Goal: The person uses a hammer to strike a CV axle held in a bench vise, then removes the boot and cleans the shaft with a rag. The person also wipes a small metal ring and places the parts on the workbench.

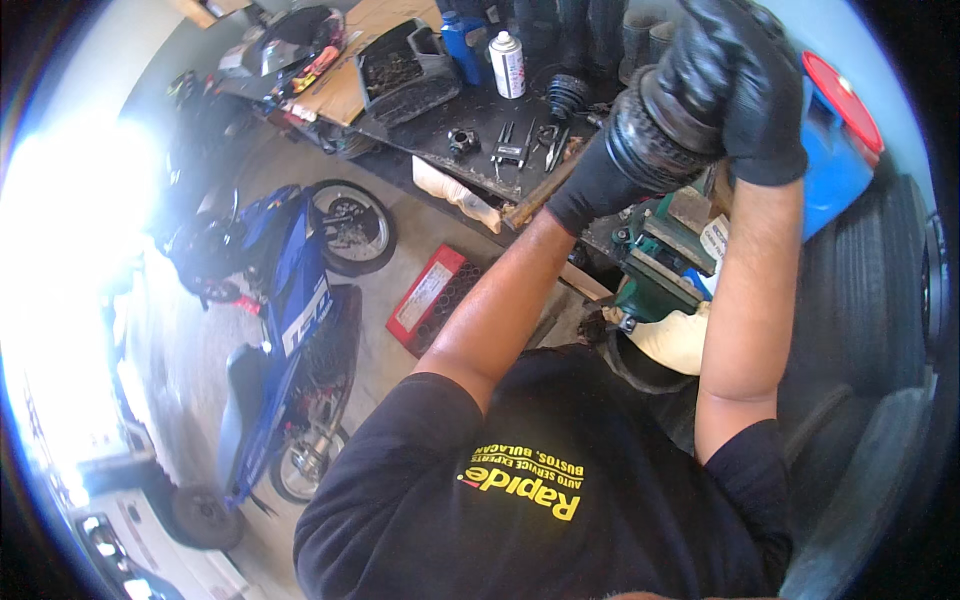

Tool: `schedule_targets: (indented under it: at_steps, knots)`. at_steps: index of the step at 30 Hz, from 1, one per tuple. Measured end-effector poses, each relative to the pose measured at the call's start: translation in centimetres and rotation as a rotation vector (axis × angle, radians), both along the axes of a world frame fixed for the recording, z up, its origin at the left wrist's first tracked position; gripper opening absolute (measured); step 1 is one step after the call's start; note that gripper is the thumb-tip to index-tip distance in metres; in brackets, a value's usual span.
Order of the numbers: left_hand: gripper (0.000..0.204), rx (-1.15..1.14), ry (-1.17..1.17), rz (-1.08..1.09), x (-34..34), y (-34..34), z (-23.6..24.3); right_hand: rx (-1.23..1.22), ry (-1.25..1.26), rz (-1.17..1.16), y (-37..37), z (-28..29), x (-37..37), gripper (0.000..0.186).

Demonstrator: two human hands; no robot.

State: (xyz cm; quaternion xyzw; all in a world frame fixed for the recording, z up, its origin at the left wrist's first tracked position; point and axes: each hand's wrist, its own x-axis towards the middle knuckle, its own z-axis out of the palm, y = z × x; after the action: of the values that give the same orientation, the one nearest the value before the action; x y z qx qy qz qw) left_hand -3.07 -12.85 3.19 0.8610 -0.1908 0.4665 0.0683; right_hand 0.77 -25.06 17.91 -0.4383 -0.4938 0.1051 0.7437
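A black ribbed rubber CV joint boot (640, 140) is held up in front of me, above the bench, in both hands. My left hand (598, 182), in a black glove, is closed round its lower side; the boot hides most of those fingers. My right hand (755, 95), also gloved in black, wraps round the upper end with bent fingers. Beneath the hands is a green bench vise (655, 270). Left of the held boot, a second ribbed black boot (567, 95) stands on the dark workbench (410, 140).
A white spray can (508, 68), a blue bottle (462, 48) and metal tools (512, 150) stand or lie on the bench. On the floor are a red case (425, 300) and a blue motorcycle (285, 320). A blue drum (835, 165) and stacked tyres (875, 290) line the right side.
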Motion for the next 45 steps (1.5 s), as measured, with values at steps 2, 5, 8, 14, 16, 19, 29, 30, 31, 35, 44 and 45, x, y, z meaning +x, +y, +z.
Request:
schedule_targets:
  at_steps: [2, 5, 8, 14, 16, 19, 29, 30, 31, 35, 44, 45]
  knots:
    - [0.065, -0.265, 0.177, -0.341, -0.5, 0.9, -0.8, 0.014, 0.098, 0.087, -0.4, 0.1, -0.6, 0.023]
    - [0.072, -0.648, 0.448, -0.583, -1.8, 1.9, -2.0, -0.071, 0.009, -0.044, -0.1, 0.4, -1.5, 0.037]
    - [0.073, -0.955, 0.375, -0.538, -3.9, 2.1, -2.7, -0.171, 0.049, -0.258, 0.9, 0.6, -2.7, 0.050]
    - [0.059, -0.981, 0.313, -0.434, -4.2, 1.8, -2.7, -0.147, 0.076, -0.369, 2.6, 0.7, -4.2, 0.032]
    - [0.046, -0.866, 0.432, -0.385, -3.4, 2.4, -3.0, -0.134, 0.088, -0.480, 3.0, 0.6, -4.5, 0.031]
    - [0.046, -0.540, 0.343, -0.349, -2.0, 3.4, -3.5, -0.100, 0.081, -0.540, 3.8, 0.8, -5.3, 0.033]
    - [0.049, -0.393, 0.218, -0.625, 2.1, 3.8, -5.3, -0.014, 0.141, 0.209, 5.3, 1.2, -0.3, 0.032]
    - [0.049, -0.370, 0.201, -0.548, 2.3, 3.7, -5.3, 0.016, 0.221, -0.005, 5.0, 1.2, -0.3, 0.030]
    - [0.047, -0.406, 0.221, -0.539, 2.6, 3.7, -5.2, 0.049, 0.300, -0.215, 4.7, 1.4, -0.3, 0.028]
    - [0.046, -0.377, 0.127, -0.509, 2.9, 4.1, -3.9, 0.004, 0.290, -0.466, 5.2, 2.2, -0.2, 0.021]
    - [0.137, -1.181, 0.497, -1.011, -0.4, 7.1, -0.1, -0.023, 0.264, -0.234, 5.9, 1.9, 3.6, 0.016]
    - [0.139, -1.204, 0.458, -1.029, -0.1, 7.4, 0.4, -0.022, 0.374, -0.102, 5.9, 1.8, 3.7, 0.014]
